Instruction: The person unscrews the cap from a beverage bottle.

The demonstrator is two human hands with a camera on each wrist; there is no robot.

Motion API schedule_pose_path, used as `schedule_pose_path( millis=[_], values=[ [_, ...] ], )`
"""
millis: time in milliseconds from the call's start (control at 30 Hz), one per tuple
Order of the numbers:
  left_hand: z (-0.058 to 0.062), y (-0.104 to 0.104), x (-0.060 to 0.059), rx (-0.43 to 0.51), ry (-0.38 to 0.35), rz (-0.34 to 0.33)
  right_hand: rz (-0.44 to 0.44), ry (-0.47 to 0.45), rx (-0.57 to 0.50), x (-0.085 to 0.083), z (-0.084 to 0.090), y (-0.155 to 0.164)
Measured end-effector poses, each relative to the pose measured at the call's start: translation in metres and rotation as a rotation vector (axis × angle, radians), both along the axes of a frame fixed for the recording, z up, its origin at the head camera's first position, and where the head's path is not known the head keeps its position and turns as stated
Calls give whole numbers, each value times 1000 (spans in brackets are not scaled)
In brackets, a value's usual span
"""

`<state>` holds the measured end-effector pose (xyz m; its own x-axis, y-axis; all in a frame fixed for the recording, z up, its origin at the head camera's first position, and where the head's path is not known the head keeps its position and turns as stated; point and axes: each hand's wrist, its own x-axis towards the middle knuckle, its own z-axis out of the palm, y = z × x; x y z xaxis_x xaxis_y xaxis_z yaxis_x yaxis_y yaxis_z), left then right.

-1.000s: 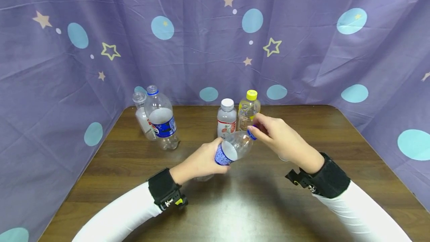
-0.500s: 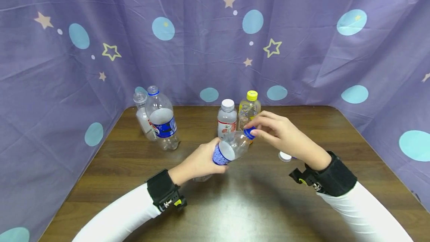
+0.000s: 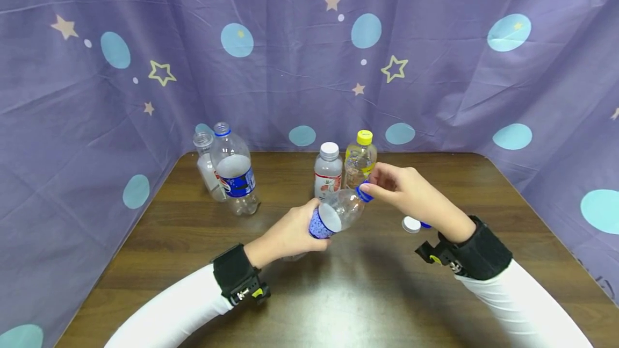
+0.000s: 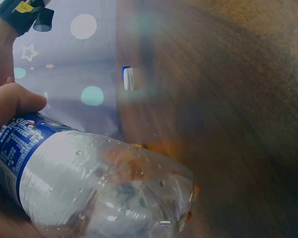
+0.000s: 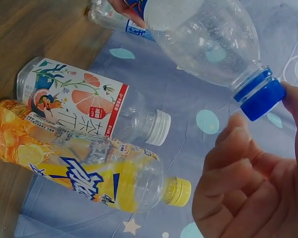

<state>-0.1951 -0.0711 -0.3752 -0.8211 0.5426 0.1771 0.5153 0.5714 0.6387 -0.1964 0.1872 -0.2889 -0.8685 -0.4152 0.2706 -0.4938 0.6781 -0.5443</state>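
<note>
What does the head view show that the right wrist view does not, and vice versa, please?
Only the head view shows the white cap and partly hidden blue cap lying on the table. Only the right wrist view clearly shows the lemon print on the yellow-capped bottle. Both show that bottle, the grapefruit-label bottle, and the left hand holding the blue-capped bottle, the right hand at its cap.

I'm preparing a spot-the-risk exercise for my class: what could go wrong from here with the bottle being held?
The blue cap might slip loose and fall: the right hand has only its thumb plainly against it.
Twisting the cap could spin the tilted bottle inside the left hand, which grips it around the label.
A sudden jerk might topple the white-capped bottle or yellow-capped bottle, both standing close behind.
</note>
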Motion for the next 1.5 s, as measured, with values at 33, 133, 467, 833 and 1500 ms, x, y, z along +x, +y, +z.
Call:
schedule_pose_path(
  millis=[33,133,467,833,1500],
  values=[
    [0,0,0,1,2,-2,0,5,2,0,0,0],
    [0,1,0,3,16,-7,7,25,5,0,-1,1],
    [-1,-2,-2,-4,-22,5,189,76,-16,-1,2,9],
    [-1,-4,-3,2,-22,5,253,169,-127,-1,-1,7],
    [0,1,0,-11,23,11,-9,-29,-30,-1,3,2]
  ],
)
